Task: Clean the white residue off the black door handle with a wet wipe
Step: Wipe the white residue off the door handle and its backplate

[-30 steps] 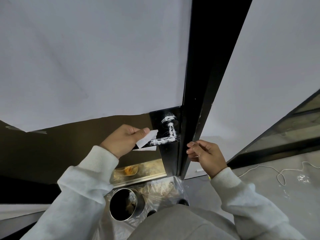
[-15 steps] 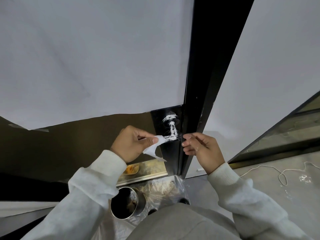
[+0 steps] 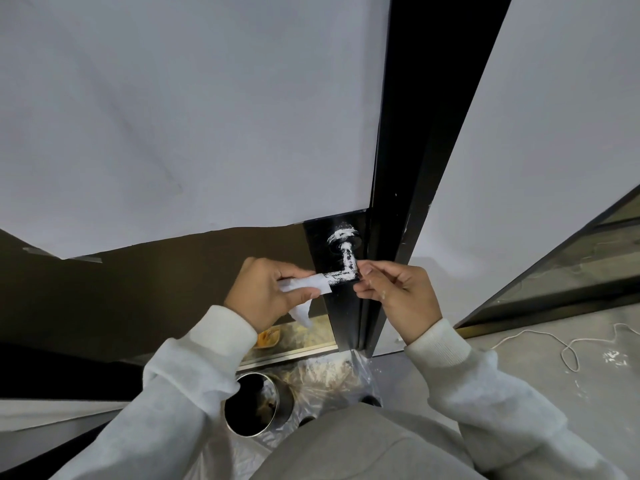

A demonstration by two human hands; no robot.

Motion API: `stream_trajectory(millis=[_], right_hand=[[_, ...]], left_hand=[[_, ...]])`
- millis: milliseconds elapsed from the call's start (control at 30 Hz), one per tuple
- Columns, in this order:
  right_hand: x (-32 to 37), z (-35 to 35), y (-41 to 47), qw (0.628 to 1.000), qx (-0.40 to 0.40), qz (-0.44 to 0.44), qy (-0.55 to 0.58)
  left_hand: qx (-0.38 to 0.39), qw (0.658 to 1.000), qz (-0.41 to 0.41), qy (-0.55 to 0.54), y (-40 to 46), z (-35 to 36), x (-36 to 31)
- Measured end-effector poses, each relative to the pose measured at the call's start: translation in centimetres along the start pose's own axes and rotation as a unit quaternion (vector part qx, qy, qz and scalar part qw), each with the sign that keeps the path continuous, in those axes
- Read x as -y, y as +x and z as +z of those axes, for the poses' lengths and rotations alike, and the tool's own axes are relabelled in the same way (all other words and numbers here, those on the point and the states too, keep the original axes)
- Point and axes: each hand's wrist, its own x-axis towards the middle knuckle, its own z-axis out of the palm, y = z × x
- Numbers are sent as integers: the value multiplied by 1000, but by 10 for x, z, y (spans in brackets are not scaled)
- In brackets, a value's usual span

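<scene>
Metal bin [image 3: 254, 408], white cord [image 3: 568, 348], perhaps plastic sheeting [image 3: 332, 379]

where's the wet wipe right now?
Head view, left of centre: the wet wipe is held in the left hand, wrapped over the free end of the door handle, with a loose tail hanging below. The right hand is just across the handle.

The left hand [image 3: 263, 292] wraps a wet wipe [image 3: 306, 284] around the residue-streaked door handle [image 3: 344, 268].

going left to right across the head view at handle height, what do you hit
left hand → wet wipe, wrapped over the lever's free end → door handle streaked with white residue → right hand at the handle's bend → black door frame
</scene>
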Motion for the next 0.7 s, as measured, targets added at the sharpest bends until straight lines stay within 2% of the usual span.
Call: stream_trajectory(millis=[67,200,333,433,633,700], right_hand=[[1,1,0,1000,-3,1,3],[0,0,0,1000,-3,0,-3],[-1,0,-1,1000,-1,5,-1],[0,1,-2,1000,-2,5,0],[1,0,-2,1000,3,3,3],[1,0,-2,1000,6,2,1]], left_hand=[[-30,999,29,3,-4,3,1],[-42,997,63,-27,-3,4,-7],[8,998,35,-49,4,-5,-9],[27,998,64,-6,3,-3,-6],[-57,994,91,14,-1,11,-11],[-50,995,84,22,1,11,-12]])
